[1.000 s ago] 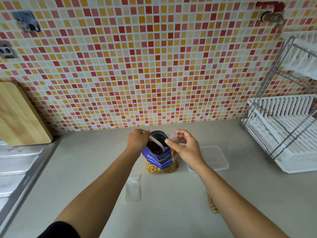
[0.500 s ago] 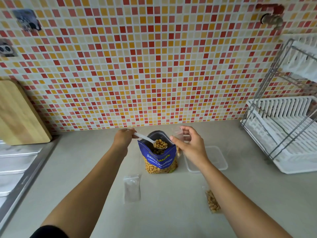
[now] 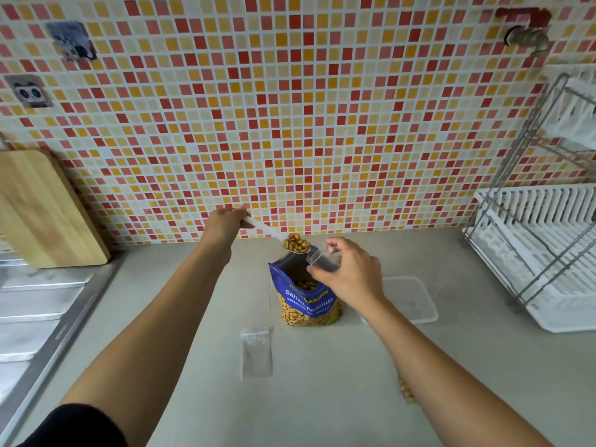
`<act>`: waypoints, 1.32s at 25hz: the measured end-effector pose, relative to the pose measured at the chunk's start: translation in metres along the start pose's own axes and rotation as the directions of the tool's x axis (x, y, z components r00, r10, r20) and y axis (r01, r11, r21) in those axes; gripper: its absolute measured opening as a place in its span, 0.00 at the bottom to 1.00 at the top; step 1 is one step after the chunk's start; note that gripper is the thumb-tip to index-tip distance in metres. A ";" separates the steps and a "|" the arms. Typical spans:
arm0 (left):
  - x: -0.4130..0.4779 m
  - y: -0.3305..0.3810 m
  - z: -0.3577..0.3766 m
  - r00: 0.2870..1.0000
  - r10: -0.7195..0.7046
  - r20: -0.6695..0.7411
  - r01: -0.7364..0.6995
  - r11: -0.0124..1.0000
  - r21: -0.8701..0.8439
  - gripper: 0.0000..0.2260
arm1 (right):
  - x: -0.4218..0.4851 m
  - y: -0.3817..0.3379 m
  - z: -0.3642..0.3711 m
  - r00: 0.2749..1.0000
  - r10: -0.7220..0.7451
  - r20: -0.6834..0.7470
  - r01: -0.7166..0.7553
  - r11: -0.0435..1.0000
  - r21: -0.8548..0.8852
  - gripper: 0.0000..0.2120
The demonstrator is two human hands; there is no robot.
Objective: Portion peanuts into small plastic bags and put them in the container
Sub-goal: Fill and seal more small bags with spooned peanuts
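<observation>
Grey table [image 3: 322,398] carries all items; positions are given relative to the peanut bag [image 3: 306,298].

Peanut bag: one, blue, stands upright at table centre, long axis vertical, mouth open and facing up, peanuts visible inside.

Container [image 3: 412,298]: one, clear, rectangular, just right of the peanut bag, lying flat.

Small plastic bags: three counted. One empty bag [image 3: 256,353] lies flat in front of the peanut bag and slightly left, long axis running toward the person. One filled bag [image 3: 405,390] lies front-right, mostly hidden by the right forearm. One held bag [image 3: 322,261] is above the peanut bag's mouth, opening toward the spoon.

Spoon [image 3: 295,245]: one, white, heaped with peanuts, bowl just above the peanut bag's mouth, handle slanting up-left.

Left hand [image 3: 225,225]: closed around the spoon handle.

Right hand [image 3: 350,272]: fingers pinch the held bag.
</observation>
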State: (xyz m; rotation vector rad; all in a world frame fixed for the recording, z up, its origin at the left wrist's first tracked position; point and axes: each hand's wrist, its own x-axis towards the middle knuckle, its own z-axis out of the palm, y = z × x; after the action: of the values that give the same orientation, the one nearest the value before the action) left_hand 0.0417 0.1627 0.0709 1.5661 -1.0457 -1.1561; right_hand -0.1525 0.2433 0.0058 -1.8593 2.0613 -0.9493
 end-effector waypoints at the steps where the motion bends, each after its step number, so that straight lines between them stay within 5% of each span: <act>1: -0.001 0.004 0.003 1.000 -0.007 0.002 0.007 0.999 0.035 0.07 | 0.002 -0.001 0.002 1.000 -0.001 0.003 0.001 1.000 -0.007 0.28; 8: -0.006 0.022 0.031 0.985 0.169 0.039 -0.174 0.949 0.263 0.10 | 0.005 -0.005 0.008 1.000 0.002 -0.020 -0.002 1.000 0.001 0.28; 16: -0.016 0.044 0.039 0.859 0.485 0.162 -0.477 0.644 0.598 0.13 | 0.003 -0.008 0.003 0.999 0.049 -0.013 -0.047 0.993 0.105 0.26; 22: -0.016 0.037 0.018 0.914 0.405 -0.020 -0.370 0.853 0.369 0.12 | -0.001 -0.004 -0.008 0.994 0.095 -0.045 -0.085 0.979 0.185 0.26; 28: -0.015 -0.055 0.041 0.945 0.287 0.158 -0.321 0.720 0.615 0.11 | -0.007 0.006 -0.023 0.977 0.203 -0.069 -0.167 0.922 0.349 0.26; 33: -0.038 -0.063 0.046 0.946 0.322 0.042 -0.277 0.732 0.623 0.21 | -0.010 0.012 -0.034 0.975 0.211 -0.069 -0.164 0.895 0.416 0.24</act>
State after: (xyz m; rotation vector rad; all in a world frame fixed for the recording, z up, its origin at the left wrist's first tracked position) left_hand -0.0031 0.2060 0.0107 1.8177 -1.6820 -0.5348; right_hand -0.1792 0.2639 0.0218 -1.3949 1.8732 -1.3354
